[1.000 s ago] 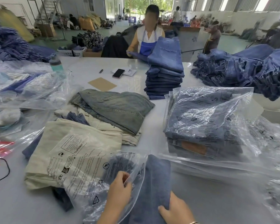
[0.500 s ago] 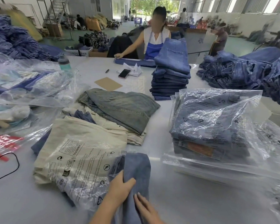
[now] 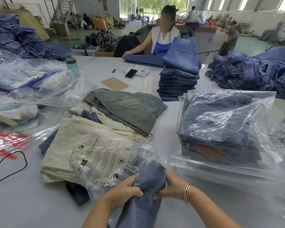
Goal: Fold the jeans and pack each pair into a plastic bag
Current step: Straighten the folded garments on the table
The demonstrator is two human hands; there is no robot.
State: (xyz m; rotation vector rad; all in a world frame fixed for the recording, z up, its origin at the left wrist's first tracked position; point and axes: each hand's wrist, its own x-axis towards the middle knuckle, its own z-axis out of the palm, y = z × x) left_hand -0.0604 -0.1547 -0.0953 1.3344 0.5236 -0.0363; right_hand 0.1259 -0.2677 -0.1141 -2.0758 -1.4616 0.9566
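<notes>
Since a moment ago, the right hand has moved from the bottom of the blue jeans up to their right side, and both hands are now bunching the cloth up between them. The left hand is curling its fingers round the left side of the jeans and gripping the cloth. The right hand is curling round the right side and gripping it too, with a bracelet sitting on that wrist.

The jeans are lying at about 6 o'clock on the table, right in front of the person. Their top end is poking into the open mouth of a clear plastic bag with black print on it. That bag is lying over some folded cream jeans at about 9 o'clock from the hands.

At 12 o'clock, a grey-green pair of jeans is lying loosely folded. Past it a brown card and a phone are resting on the table. A tall stack of folded blue jeans is standing at 1 o'clock. At 3 o'clock a pile of bagged jeans is sitting close to the right hand. A heap of loose jeans is lying at 2 o'clock. At 10 o'clock more filled bags are piling up, with a green bottle behind them. A black cord is curling at 9 o'clock. Across the table, another worker is smoothing blue jeans.
</notes>
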